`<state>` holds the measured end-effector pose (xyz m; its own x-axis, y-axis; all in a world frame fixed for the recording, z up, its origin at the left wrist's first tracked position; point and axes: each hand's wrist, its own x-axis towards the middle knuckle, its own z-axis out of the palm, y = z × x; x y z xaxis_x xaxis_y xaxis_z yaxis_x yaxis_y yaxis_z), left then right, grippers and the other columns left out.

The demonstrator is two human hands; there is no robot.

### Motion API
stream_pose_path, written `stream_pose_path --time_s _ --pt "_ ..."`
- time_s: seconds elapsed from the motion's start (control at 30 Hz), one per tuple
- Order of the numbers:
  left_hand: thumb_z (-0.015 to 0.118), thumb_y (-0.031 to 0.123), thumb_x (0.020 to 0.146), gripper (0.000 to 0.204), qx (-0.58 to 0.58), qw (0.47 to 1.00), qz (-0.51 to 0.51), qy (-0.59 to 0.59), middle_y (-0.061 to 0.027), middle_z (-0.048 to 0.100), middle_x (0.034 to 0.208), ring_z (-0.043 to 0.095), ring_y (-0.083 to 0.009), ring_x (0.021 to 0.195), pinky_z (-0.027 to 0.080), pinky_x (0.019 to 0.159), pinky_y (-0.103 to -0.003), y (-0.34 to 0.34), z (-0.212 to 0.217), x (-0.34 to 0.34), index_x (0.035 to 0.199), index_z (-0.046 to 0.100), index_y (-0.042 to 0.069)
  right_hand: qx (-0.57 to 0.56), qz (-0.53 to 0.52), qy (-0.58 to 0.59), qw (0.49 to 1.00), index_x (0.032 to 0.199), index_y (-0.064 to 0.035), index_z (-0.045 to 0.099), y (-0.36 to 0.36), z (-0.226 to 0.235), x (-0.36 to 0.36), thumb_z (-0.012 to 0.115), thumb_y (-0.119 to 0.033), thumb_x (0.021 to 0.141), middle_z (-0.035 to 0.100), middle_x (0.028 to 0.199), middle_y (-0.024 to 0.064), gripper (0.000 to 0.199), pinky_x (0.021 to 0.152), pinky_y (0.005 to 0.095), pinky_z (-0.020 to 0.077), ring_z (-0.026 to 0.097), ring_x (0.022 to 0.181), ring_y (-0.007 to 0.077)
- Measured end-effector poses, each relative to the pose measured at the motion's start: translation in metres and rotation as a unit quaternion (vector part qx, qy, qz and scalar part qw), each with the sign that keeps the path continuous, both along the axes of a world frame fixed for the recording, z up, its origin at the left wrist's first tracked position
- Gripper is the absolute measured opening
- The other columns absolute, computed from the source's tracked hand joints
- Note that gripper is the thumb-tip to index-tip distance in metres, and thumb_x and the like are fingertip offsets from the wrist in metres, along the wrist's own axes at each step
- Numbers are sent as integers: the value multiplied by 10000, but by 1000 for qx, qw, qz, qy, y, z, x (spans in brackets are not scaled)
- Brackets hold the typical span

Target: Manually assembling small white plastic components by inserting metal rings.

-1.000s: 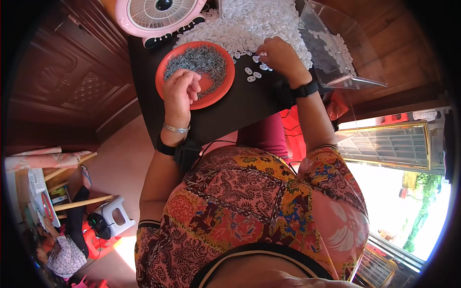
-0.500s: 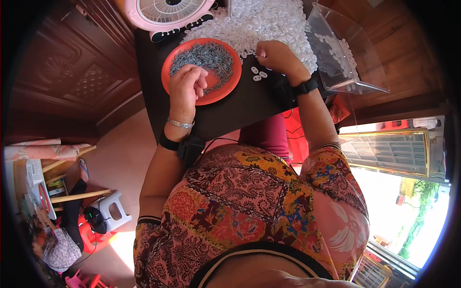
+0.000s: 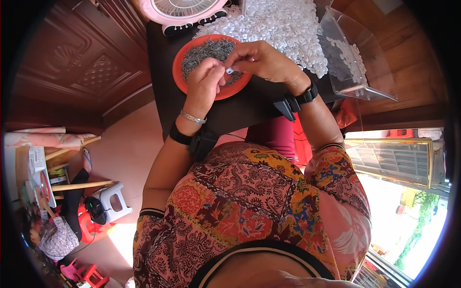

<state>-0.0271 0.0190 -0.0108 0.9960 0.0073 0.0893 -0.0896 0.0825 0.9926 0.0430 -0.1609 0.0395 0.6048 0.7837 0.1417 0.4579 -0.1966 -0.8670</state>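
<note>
Over an orange plate (image 3: 178, 79), both hands meet at a small white plastic piece (image 3: 229, 70) with a hole in it. My right hand (image 3: 269, 62) pinches this piece between thumb and fingers. My left hand (image 3: 204, 84) is closed, its thumb and fingertips right against the piece; whatever it holds is too small to make out. Heaped in the plate are many thin grey screws (image 3: 206, 52). Beyond my right hand spreads a large pile of similar white plastic pieces (image 3: 273, 24).
A pink fan (image 3: 185, 12) stands at the far left of the dark table (image 3: 230, 113). At right, a clear plastic bin (image 3: 357, 72) holds more white pieces. Left of me are a grey stool (image 3: 113, 204) and another person (image 3: 60, 237) low on the floor side.
My right hand has come left from the edge of the white pile to my left hand, bringing a white piece. My left hand stays over the plate. The whole view has shifted slightly.
</note>
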Motion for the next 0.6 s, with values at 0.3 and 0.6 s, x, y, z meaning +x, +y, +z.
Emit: stream_pose_path --time_s 0.3,0.6 --pt "505 172 895 133 -9 1000 24 -5 5 559 666 453 -39 528 306 454 -174 4 1 1 861 570 61 -7 -56 -56 997 920 3 608 34 2 3 626 -50 825 633 819 21 110 719 241 476 582 769 92" --pt "564 135 847 84 -82 995 43 32 -12 560 632 459 -59 484 332 441 -188 10 12 -6 816 580 58 -58 -130 -212 967 900 -41 661 27 -3 9 643 -140 800 649 817 84 142 705 286 490 631 749 177"
